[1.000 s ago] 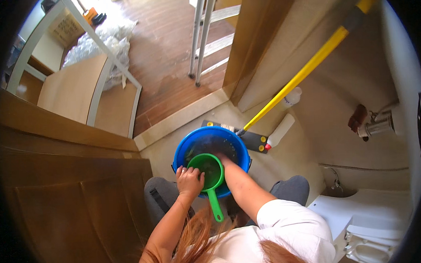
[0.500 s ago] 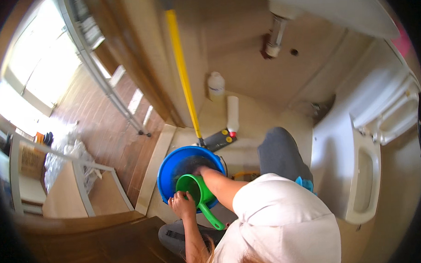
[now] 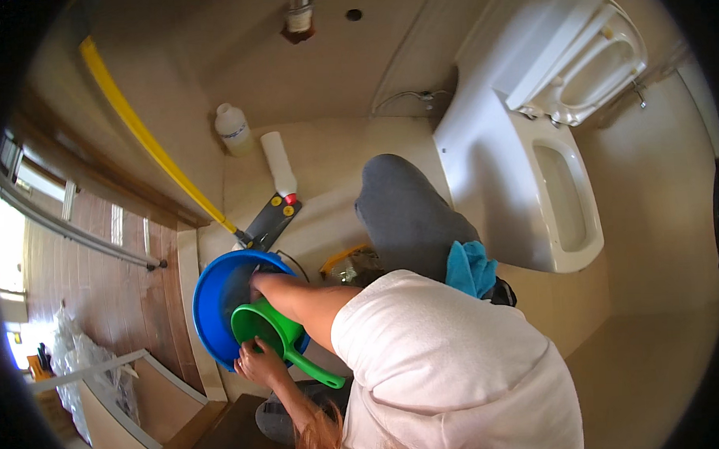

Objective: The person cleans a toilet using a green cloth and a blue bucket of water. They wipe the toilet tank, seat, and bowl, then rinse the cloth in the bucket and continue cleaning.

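My left hand [image 3: 257, 361] is closed on the rim of a green plastic dipper [image 3: 269, 321], whose handle points to the lower right. The dipper sits partly over the near side of a round blue bucket [image 3: 212, 309]. My right arm reaches across the dipper, and my right hand [image 3: 258, 285] is down inside the bucket by its far right wall. The right fingers are mostly hidden, so what they hold, if anything, does not show. A turquoise cloth [image 3: 470, 268] lies against my right leg.
A squeegee-like tool with a yellow pole [image 3: 146, 137] leans beyond the bucket. Two white bottles, one upright [image 3: 233, 130] and one lying [image 3: 278, 165], are near it. A bag [image 3: 353, 266] lies right of the bucket; a toilet [image 3: 524, 163] stands further right.
My view has turned to the right, so the bucket and my hands appear further left and more of the toilet shows. My left hand keeps its hold on the dipper; my right hand stays in the bucket.
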